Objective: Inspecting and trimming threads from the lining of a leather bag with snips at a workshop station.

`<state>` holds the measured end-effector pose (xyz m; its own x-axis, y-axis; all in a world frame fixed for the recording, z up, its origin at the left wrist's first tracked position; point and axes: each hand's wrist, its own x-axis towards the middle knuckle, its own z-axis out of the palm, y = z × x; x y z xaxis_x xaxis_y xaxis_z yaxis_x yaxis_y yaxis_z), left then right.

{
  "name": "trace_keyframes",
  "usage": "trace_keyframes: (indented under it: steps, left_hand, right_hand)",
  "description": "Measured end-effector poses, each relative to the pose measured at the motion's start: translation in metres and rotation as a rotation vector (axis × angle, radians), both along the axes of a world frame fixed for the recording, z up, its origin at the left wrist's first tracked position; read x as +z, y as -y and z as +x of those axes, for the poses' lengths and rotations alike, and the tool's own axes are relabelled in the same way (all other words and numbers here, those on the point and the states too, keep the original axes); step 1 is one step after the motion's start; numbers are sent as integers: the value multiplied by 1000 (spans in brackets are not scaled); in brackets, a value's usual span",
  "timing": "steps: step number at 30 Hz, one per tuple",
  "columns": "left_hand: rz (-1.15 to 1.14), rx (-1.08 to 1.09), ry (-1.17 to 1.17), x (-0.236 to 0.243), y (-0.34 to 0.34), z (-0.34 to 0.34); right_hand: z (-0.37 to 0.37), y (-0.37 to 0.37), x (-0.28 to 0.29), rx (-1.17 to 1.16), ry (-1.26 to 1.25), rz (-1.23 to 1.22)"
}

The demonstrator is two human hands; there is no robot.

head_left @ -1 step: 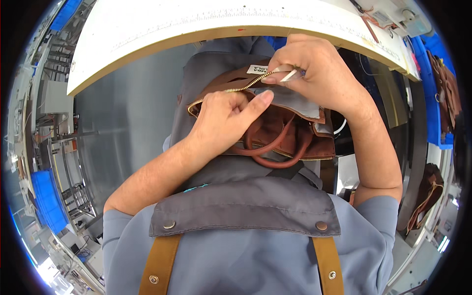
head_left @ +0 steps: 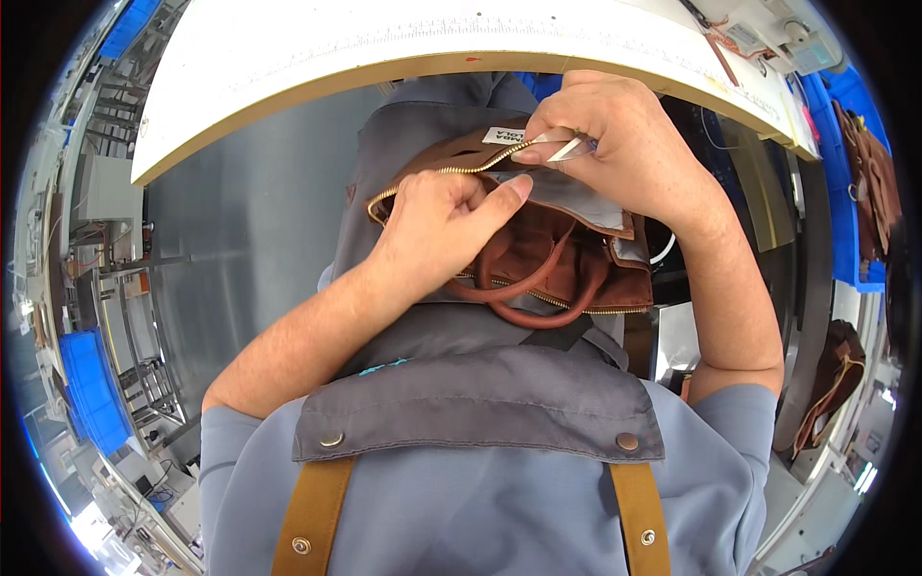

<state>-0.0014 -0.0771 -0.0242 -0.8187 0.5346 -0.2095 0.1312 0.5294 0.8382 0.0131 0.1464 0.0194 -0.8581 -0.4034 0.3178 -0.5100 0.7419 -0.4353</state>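
Both bare arms are bending at the elbows, and the two hands are staying just apart in front of the chest.

The left forearm (head_left: 303, 338) is slanting up and rightward; the left hand (head_left: 432, 223) is showing its back, its fingers curling under with their tips hiding from view, its thumb (head_left: 503, 202) pointing toward the other hand. The right forearm (head_left: 738, 293) is rising steeply and leaning left, its wrist (head_left: 699, 209) bending inward; the right hand (head_left: 610, 134) is sitting slightly farther forward, thumb and fingers pinching.
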Motion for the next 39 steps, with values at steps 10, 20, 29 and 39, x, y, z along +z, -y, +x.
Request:
trace_keyframes:
  steps: [10,20,29,39]
  left_hand:
    - [226,84,129,-13,-9,21]
    - [58,-241,-270,97,-13,-12]
    - [8,-744,-434,166,9,-2]
    - [-111,-613,-667,73,-16,-4]
  right_hand:
    - [27,16,1,26,-355,295]
    - [62,13,54,-238,-473,230]
    - [108,46,86,-100,-171,-276]
    - [93,18,37,-277,74,-113]
